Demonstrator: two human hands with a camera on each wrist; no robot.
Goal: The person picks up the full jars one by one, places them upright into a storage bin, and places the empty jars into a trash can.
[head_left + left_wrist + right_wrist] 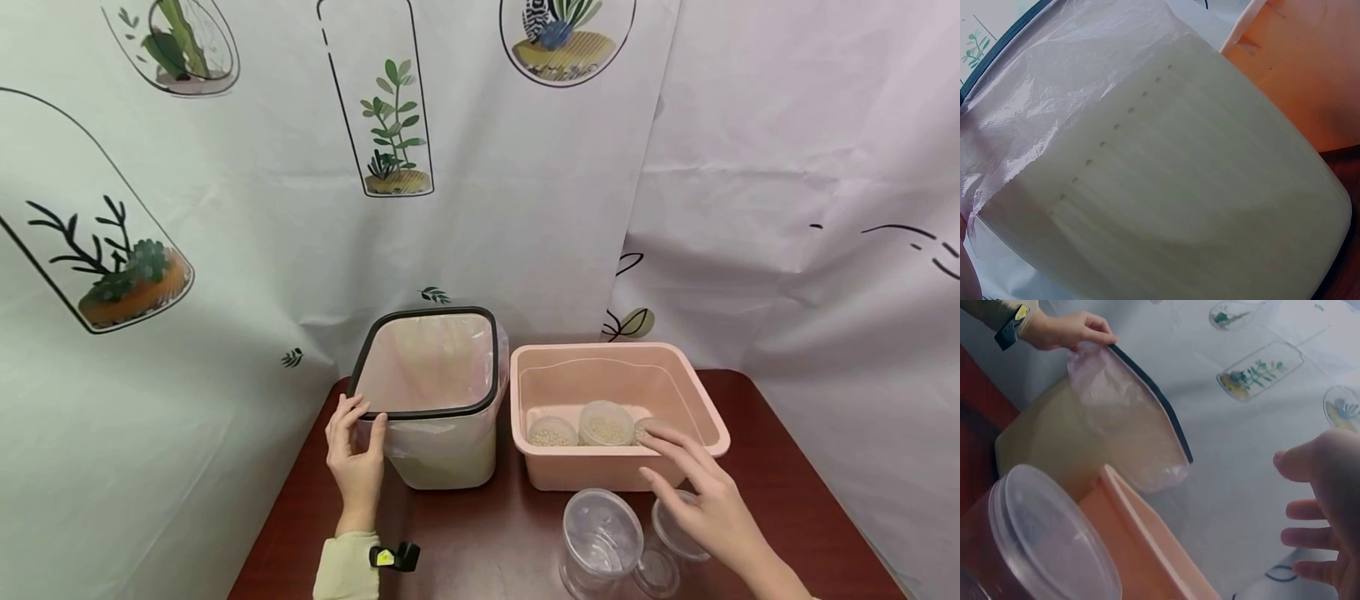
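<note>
My left hand (356, 467) grips the front left corner of a trash can (450, 462), thumb and fingers at its black rim (427, 414). A thin pinkish plastic bag (1079, 75) lines the can and folds down over its outside. My right hand (712, 510) is held with fingers apart over the front right of a pink basin (592, 473), holding nothing. Inside the basin are round clear tubs (606, 423) with pale grains in them. Below the right hand, a clear plastic tub (600, 537) stands on the table beside round clear pieces (678, 527), partly hidden by that hand.
The dark red table (480, 550) meets a white cloth backdrop (510, 208) printed with plants in jars. Trash can and basin stand side by side at the table's back. A black band with a yellow mark (393, 557) sits at my left wrist.
</note>
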